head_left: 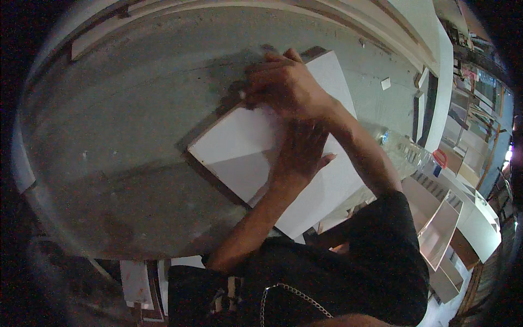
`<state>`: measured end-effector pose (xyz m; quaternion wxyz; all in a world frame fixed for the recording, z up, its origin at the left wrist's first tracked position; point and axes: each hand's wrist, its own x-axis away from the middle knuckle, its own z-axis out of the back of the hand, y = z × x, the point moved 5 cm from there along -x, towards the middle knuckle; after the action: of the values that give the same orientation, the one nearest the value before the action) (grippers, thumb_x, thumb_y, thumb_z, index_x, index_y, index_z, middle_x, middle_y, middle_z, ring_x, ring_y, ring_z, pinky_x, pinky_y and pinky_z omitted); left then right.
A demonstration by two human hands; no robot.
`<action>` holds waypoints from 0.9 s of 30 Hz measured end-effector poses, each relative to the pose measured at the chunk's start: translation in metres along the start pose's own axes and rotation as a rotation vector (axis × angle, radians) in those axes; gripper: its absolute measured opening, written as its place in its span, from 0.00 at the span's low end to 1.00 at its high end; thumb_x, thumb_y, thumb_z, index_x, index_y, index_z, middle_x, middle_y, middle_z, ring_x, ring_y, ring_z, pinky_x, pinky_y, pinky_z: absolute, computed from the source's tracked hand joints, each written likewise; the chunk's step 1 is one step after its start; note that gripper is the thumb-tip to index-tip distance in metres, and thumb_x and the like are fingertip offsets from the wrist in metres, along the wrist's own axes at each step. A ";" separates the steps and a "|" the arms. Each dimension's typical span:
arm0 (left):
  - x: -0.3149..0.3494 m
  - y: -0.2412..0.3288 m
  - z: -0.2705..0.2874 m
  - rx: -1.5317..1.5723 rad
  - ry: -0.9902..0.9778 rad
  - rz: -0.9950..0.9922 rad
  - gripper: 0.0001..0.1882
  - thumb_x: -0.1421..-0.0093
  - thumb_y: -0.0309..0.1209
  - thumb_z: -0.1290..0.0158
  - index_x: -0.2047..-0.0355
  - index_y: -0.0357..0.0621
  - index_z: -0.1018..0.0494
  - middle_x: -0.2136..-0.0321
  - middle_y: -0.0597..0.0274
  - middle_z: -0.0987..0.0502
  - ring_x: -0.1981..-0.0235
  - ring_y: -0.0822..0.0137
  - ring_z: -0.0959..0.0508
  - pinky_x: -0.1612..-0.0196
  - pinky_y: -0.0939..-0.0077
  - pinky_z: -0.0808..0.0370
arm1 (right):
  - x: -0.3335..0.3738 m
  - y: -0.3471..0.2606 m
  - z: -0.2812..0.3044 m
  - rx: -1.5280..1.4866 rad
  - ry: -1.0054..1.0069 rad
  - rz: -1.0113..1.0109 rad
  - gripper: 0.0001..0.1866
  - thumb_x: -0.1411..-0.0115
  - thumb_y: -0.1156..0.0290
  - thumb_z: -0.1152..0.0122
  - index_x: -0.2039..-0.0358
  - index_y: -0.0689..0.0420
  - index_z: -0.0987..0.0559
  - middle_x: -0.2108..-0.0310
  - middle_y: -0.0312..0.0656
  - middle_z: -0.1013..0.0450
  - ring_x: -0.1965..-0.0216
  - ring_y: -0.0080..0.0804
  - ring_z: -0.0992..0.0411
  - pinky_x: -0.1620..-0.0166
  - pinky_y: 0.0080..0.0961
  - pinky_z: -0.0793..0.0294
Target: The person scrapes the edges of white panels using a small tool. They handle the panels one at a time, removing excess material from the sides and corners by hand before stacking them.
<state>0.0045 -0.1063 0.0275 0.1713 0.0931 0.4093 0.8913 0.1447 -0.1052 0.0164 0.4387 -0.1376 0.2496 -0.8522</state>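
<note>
A white panel (321,191) with brown edges lies at a slant on the grey work table (120,125). My left hand (299,150) rests flat on the panel's face, thumb spread out and fingertips partly covered by my other hand. Over the panel's far left edge, my right hand (286,87) is bent with curled fingers. Those fingers are blurred and in shade, and whatever is between them, if anything, is too dark to make out.
Long wooden strips (218,8) run along the table's far side. A small white chip (386,83) lies at the right. Clear plastic bottles (406,150) are beside my right forearm. White box-like pieces (438,229) stand beyond the table's right side.
</note>
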 end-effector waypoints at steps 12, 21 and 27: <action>-0.001 -0.002 -0.003 0.142 0.004 0.003 0.46 0.46 0.52 0.43 0.35 0.37 0.46 0.34 0.50 0.46 0.33 0.49 0.49 0.31 0.50 0.55 | -0.006 0.008 -0.024 0.042 -0.101 0.059 0.10 0.54 0.72 0.38 0.69 0.49 0.19 0.62 0.33 0.24 0.58 0.38 0.30 0.50 0.37 0.37; 0.005 0.006 0.005 -0.091 0.082 -0.059 0.43 0.43 0.55 0.48 0.37 0.36 0.43 0.35 0.52 0.43 0.33 0.51 0.47 0.31 0.49 0.56 | -0.007 0.008 -0.017 -0.275 -0.030 -0.039 0.09 0.43 0.64 0.44 0.71 0.53 0.19 0.67 0.37 0.24 0.56 0.36 0.31 0.45 0.39 0.42; 0.007 0.002 0.027 -0.103 0.026 -0.063 0.46 0.43 0.56 0.49 0.35 0.35 0.48 0.34 0.45 0.48 0.31 0.45 0.53 0.30 0.47 0.64 | -0.012 0.009 0.023 -0.235 -0.078 -0.168 0.06 0.51 0.75 0.35 0.71 0.53 0.18 0.67 0.35 0.22 0.59 0.34 0.27 0.54 0.35 0.34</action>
<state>0.0057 -0.0863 0.0467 0.1985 0.0598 0.3676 0.9066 0.1677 -0.1067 0.0306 0.3559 -0.2413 0.3181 -0.8449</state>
